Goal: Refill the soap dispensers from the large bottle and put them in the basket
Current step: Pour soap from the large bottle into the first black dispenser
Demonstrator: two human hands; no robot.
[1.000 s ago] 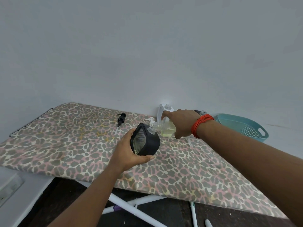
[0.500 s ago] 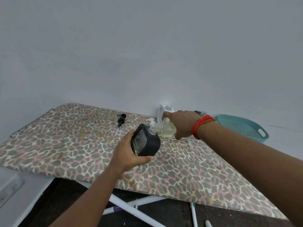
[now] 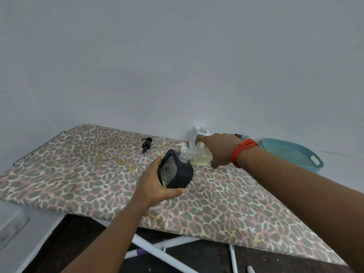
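On the leopard-print ironing board [image 3: 78,174], near its middle, the left hand [image 3: 155,184] cupped a black dispenser [image 3: 177,172] from the near-left side, fingers wrapped under and around its body so that it leaned with its clear neck toward the right. The right hand [image 3: 218,150] gripped a clear bottle of yellowish soap [image 3: 201,157], tipped with its mouth meeting the dispenser's neck. A black pump head [image 3: 146,144] lay apart on the far-left cloth, and the teal basket [image 3: 307,166] sat well off to the far right.

To pour well, I judged the two openings should stay lined up and touching, the bottle tilted only gradually so the thick liquid would not overrun the narrow neck, and the dispenser brought upright as its level rose.

Much was uncertain. Whether liquid was actually flowing could not be told, and the dispenser's fill level was hard to read through its ribbed window. The right palm hid most of the bottle. A white container [image 3: 194,134] stood behind that hand against the wall, mostly covered, and a small white pump beside the necks was barely distinguishable.
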